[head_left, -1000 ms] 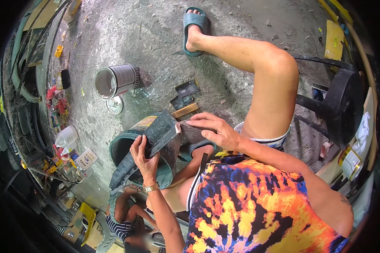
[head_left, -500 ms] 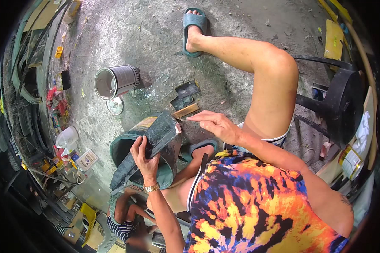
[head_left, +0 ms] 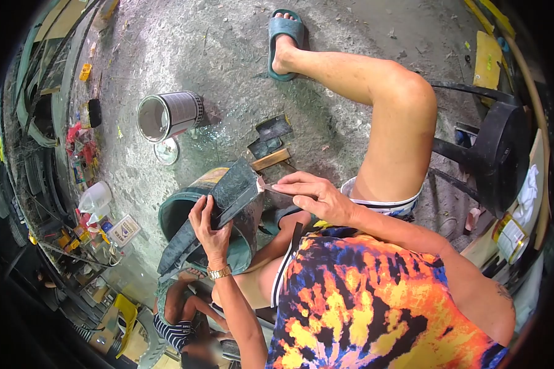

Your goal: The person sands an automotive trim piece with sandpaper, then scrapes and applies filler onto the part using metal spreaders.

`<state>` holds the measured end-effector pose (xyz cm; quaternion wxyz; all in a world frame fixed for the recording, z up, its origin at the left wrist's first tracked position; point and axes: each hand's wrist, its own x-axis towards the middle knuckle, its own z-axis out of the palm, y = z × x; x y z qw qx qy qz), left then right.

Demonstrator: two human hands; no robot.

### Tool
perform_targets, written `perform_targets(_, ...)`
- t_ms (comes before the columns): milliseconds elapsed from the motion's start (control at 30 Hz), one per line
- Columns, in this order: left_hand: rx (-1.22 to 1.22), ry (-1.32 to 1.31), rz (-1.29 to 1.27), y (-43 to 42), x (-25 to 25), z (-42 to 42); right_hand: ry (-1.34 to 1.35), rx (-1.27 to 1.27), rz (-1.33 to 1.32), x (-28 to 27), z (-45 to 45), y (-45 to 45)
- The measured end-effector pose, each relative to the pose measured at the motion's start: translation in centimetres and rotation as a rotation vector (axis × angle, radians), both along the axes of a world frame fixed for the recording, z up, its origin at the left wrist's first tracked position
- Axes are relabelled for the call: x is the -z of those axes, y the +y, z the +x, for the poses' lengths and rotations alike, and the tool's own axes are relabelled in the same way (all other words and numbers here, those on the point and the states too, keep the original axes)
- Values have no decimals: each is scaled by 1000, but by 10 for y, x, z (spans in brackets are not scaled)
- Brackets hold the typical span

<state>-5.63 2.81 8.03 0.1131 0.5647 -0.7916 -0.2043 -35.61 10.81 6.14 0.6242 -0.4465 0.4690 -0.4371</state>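
Note:
My left hand (head_left: 210,227), with a gold watch at the wrist, grips the long dark plastic panel (head_left: 232,189) from above, fingers over its edge. The panel lies tilted across the mouth of a green bucket (head_left: 181,206). My right hand (head_left: 319,195) pinches a thin flat spreader (head_left: 278,190), mostly covered by the fingers. Its tip touches or nearly touches a smear of pinkish-white paste (head_left: 260,184) on the panel's right end.
A paint can (head_left: 181,114) lies tipped beside its round lid (head_left: 166,151). Dark sanding pieces (head_left: 273,127) and a wooden block (head_left: 271,160) are on the concrete floor. A black stool (head_left: 501,154) stands right. Another person (head_left: 177,329) sits lower left, near clutter and a white jug (head_left: 96,200).
My right hand has shifted slightly, bringing the spreader against the panel's pasted end. My left hand and the panel have barely moved.

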Motion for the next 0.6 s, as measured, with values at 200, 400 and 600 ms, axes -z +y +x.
perform_targets(200,-11,3,20,0,0,2,-130,-50,54,3,-11,18)
perform_targets(400,-3,22,29,-1,0,3,-643,130,600,5,-25,5)
perform_targets(600,2,56,200,-16,-18,5,-795,274,609,10,-14,-24)
